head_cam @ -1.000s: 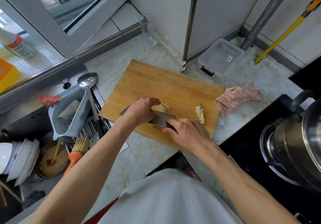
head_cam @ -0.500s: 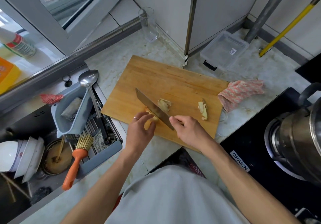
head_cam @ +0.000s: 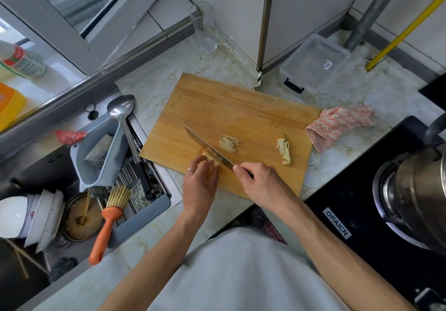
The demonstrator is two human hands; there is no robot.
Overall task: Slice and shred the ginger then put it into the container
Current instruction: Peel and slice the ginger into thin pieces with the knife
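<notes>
On the wooden cutting board (head_cam: 236,108) my left hand (head_cam: 200,185) holds a yellow piece of ginger (head_cam: 212,160) down with curled fingers near the board's front edge. My right hand (head_cam: 263,185) grips the handle of a knife (head_cam: 207,149), whose blade stands on edge against the ginger, tip pointing back left. A small heap of ginger slices (head_cam: 228,143) lies just behind the blade. Another ginger piece (head_cam: 284,151) lies toward the board's right end. The clear plastic container (head_cam: 316,62) sits at the back right by the wall.
A pink cloth (head_cam: 337,125) lies right of the board. A black induction hob with a steel pot (head_cam: 415,190) stands at the right. The sink at left holds a grey drain basket (head_cam: 96,156), ladle (head_cam: 123,117), orange brush (head_cam: 106,226) and bowls (head_cam: 31,216). A glass (head_cam: 205,28) stands by the back wall.
The blade went from lying flat under my left hand to standing on edge. My left hand moved from on top of the blade to the ginger at the front edge.
</notes>
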